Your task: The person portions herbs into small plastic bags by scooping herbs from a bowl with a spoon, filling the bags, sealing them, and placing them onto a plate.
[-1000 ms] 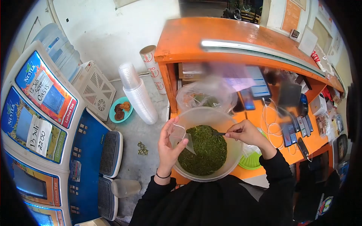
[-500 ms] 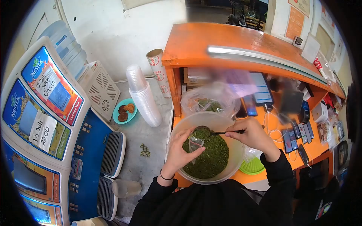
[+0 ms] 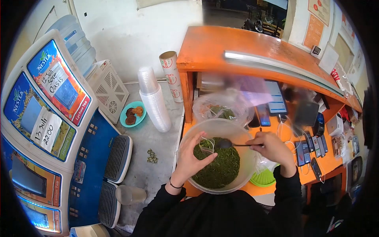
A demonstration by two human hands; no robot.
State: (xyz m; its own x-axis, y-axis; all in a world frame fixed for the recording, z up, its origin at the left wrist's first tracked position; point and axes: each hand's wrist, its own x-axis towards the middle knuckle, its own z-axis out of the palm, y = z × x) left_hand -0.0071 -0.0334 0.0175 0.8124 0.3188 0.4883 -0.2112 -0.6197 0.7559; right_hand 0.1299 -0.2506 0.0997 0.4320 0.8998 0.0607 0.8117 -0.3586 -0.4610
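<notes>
Grip in the right hand (image 3: 275, 151) is closed on the handle of a dark spoon (image 3: 239, 145); the left hand (image 3: 192, 158) pinches a small clear bag (image 3: 206, 149). From the wide translucent bowl (image 3: 248, 162), a drinks dispenser (image 3: 81, 166) stands at nine o'clock, the orange bench (image 3: 331, 155) reaches toward three, and a green dish (image 3: 263, 177) sits at four. Shredded greens (image 3: 219, 170) cover the bowl's bottom. Above them, the spoon's head lies at one o'clock, just beside the bag at eleven; whether they touch, I cannot tell.
</notes>
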